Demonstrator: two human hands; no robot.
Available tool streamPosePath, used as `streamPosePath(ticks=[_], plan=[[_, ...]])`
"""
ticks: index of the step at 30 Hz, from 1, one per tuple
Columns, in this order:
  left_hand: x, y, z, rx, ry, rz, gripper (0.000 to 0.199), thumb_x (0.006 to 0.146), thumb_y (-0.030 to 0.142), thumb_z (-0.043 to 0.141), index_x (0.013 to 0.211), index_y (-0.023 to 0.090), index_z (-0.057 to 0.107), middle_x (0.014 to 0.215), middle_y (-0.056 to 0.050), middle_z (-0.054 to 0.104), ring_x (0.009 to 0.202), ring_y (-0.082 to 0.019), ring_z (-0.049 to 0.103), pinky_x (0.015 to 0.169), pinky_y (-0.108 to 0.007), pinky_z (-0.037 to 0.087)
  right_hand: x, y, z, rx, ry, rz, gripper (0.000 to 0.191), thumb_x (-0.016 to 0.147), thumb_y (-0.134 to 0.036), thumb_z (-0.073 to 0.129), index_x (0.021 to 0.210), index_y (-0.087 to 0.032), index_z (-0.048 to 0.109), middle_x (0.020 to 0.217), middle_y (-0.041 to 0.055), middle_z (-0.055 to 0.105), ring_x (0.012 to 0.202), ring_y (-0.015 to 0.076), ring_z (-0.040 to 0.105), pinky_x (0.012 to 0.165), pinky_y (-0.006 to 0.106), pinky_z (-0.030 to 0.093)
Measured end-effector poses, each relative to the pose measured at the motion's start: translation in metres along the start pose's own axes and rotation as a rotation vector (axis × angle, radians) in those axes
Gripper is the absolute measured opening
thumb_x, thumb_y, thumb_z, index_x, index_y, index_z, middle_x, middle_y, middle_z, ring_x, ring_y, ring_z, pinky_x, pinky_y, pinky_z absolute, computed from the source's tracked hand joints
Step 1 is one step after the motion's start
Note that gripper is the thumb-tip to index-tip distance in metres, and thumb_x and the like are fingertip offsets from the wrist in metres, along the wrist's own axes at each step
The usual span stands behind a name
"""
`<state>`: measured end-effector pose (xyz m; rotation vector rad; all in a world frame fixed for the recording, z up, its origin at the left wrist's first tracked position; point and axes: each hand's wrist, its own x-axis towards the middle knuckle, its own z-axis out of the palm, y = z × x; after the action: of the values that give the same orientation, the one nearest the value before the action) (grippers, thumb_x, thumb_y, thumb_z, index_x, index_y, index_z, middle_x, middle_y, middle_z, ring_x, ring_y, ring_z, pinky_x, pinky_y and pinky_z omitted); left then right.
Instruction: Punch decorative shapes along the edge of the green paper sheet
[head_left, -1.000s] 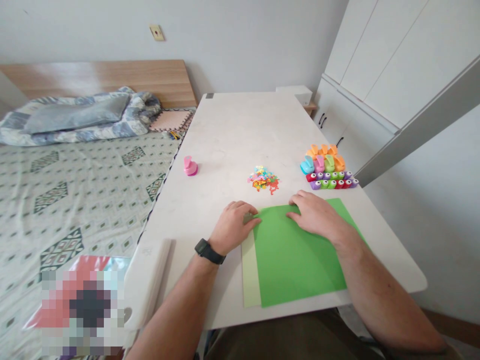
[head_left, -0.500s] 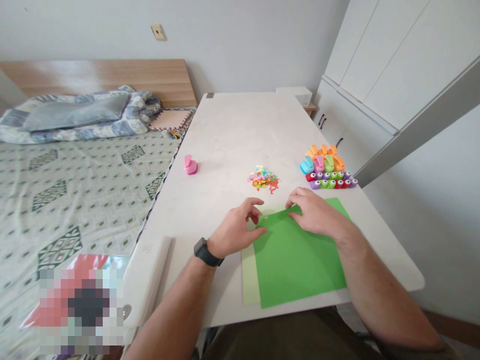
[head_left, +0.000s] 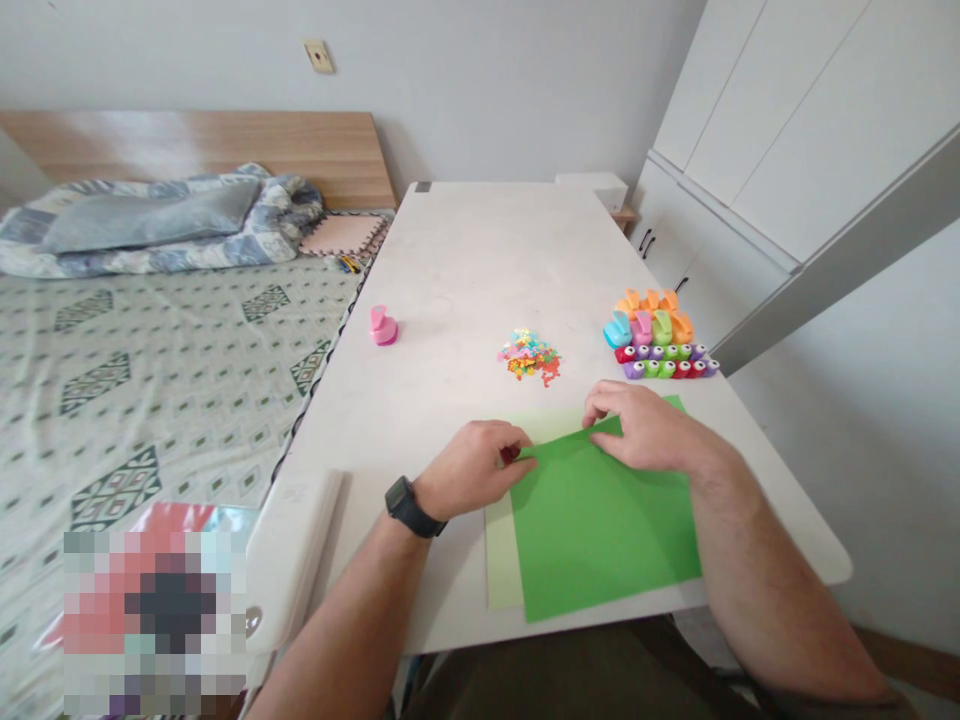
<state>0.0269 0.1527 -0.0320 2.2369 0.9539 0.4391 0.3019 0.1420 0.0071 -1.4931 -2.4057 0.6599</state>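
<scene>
A sheet of green paper (head_left: 600,530) lies near the table's front edge, over a pale yellow-green sheet (head_left: 503,565) that shows along its left side. My left hand (head_left: 476,462), with a dark watch on its wrist, pinches the upper left corner of the green paper between thumb and fingers. Farther right, my right hand (head_left: 643,425) grips the far edge of the same sheet, which is slightly raised there. Beyond the hands lies a small heap of colourful paper cutouts (head_left: 529,355).
A pink craft punch (head_left: 383,326) stands at the table's left. Rows of coloured craft punches (head_left: 660,335) are at the right. A long white device (head_left: 296,550) lies along the left front edge. The bed (head_left: 202,370) adjoins the table's left side; white cabinets (head_left: 757,130) stand right.
My left fingers have closed onto the green paper's corner, where they were spread before. The right hand keeps its grip, with the sheet shifted slightly.
</scene>
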Motion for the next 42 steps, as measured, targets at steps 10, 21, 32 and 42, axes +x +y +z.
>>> streamPosePath(ticks=[10,21,32,42], plan=[[0.001,-0.001,0.001,0.032,0.074,-0.099,0.043,0.100,0.043,0.050,0.065,0.018,0.045,0.060,0.003,0.047,0.055,-0.011,0.039,0.055,-0.028,0.027,0.008,0.039,-0.060,-0.085,0.520,0.399,0.022,0.088,-0.041,0.065,0.096,-0.023,0.076,0.091,0.0047,0.076,0.078,0.0208,0.066,0.074,0.033,0.049],[0.005,-0.004,0.005,0.036,0.027,-0.134,0.044,0.100,0.046,0.046,0.067,0.018,0.045,0.058,0.004,0.042,0.053,-0.010,0.036,0.055,-0.028,0.022,0.110,0.155,-0.085,-0.233,0.461,0.689,0.032,0.084,-0.047,0.065,0.096,-0.019,0.077,0.100,0.0134,0.076,0.093,0.0295,0.067,0.084,0.039,0.049],[0.006,-0.008,0.006,0.044,0.009,-0.157,0.045,0.101,0.049,0.044,0.068,0.018,0.048,0.059,0.003,0.045,0.054,-0.010,0.037,0.055,-0.028,0.021,0.155,0.190,-0.074,-0.499,0.329,0.779,0.051,0.083,-0.046,0.066,0.108,-0.002,0.072,0.118,0.0310,0.066,0.120,0.0401,0.053,0.102,0.052,0.037],[0.006,-0.007,0.006,0.022,0.019,-0.150,0.044,0.100,0.047,0.045,0.068,0.018,0.048,0.058,0.003,0.044,0.053,-0.010,0.036,0.054,-0.028,0.020,0.141,0.124,-0.072,-0.117,0.779,0.356,0.025,0.081,-0.039,0.069,0.094,-0.018,0.067,0.102,0.0122,0.071,0.098,0.0275,0.064,0.094,0.044,0.047]])
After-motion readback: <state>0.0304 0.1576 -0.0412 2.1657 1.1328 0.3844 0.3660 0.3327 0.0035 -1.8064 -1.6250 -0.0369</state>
